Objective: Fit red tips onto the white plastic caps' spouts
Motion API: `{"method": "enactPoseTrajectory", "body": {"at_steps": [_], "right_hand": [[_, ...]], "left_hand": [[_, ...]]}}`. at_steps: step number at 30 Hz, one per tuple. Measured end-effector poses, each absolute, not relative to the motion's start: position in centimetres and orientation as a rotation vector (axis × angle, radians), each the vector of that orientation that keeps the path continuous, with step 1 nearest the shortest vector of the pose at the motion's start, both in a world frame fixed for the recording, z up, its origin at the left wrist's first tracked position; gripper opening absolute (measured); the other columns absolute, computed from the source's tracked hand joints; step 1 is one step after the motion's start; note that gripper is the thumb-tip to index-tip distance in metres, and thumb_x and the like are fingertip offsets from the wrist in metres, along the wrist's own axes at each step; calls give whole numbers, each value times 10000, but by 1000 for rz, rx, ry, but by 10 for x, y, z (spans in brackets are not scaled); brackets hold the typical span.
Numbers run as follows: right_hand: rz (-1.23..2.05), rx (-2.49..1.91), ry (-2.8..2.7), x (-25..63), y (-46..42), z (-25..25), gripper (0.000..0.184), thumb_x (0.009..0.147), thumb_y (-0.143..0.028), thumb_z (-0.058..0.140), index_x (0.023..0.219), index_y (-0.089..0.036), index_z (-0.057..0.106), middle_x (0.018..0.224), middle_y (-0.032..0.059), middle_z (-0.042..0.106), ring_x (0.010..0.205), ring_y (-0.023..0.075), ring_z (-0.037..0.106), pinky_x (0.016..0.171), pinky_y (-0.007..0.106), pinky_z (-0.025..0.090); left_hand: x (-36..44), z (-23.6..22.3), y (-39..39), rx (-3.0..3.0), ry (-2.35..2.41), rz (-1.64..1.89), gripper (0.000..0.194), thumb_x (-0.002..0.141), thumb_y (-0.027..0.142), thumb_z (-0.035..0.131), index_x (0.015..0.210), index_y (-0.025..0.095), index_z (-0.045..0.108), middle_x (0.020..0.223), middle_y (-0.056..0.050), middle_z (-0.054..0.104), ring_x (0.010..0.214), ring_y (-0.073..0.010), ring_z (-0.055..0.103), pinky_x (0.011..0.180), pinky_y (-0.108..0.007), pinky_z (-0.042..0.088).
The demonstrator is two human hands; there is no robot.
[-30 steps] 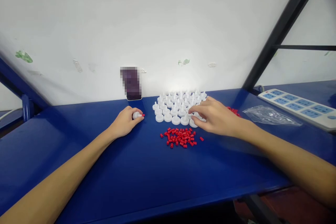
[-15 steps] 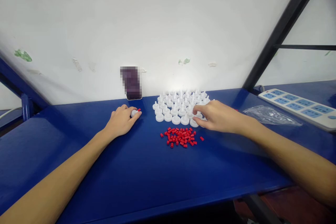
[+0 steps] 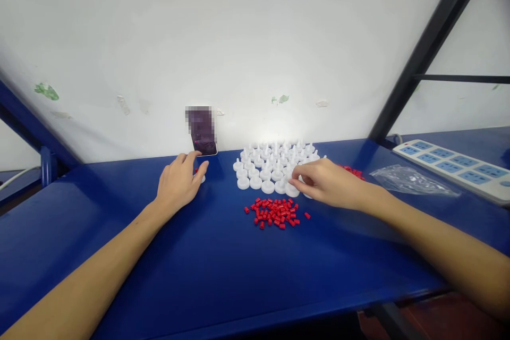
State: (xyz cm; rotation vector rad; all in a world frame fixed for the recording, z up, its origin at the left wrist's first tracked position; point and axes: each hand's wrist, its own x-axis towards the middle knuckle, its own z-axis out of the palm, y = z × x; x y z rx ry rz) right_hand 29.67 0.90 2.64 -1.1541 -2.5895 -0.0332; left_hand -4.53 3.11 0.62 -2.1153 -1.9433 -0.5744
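My left hand (image 3: 178, 183) lies on the blue table (image 3: 223, 271), fingers curled over a white cap with a red tip (image 3: 200, 175) that is mostly hidden under them. Just beyond it a phone (image 3: 204, 133) leans against the wall. My right hand (image 3: 326, 183) is pinched on a white nozzle cap (image 3: 297, 176) at the near right edge of a cluster of several white caps (image 3: 271, 164). A pile of small red plugs (image 3: 275, 212) lies in front of that cluster, between my hands.
More red pieces (image 3: 350, 171) show behind my right hand. A clear plastic bag (image 3: 406, 178) and a white power strip with blue sockets (image 3: 454, 167) lie at the right. A black diagonal frame bar (image 3: 422, 53) rises at the right; the white wall is close behind.
My left hand has slid away toward the phone with the capped piece, now covering it. My right hand has closed its fingertips on a white cap at the cluster's edge.
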Motion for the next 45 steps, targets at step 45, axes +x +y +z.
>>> {"method": "enactPoseTrajectory", "body": {"at_steps": [45], "right_hand": [[501, -548, -2357, 259, -34, -5, 90, 970, -238, 534, 973, -173, 595, 719, -21, 564, 626, 94, 502, 590, 218, 418]], "left_hand": [[24, -8, -35, -3043, -671, -593, 344, 997, 444, 414, 788, 185, 501, 657, 2, 553, 556, -149, 481, 571, -289, 346]]}}
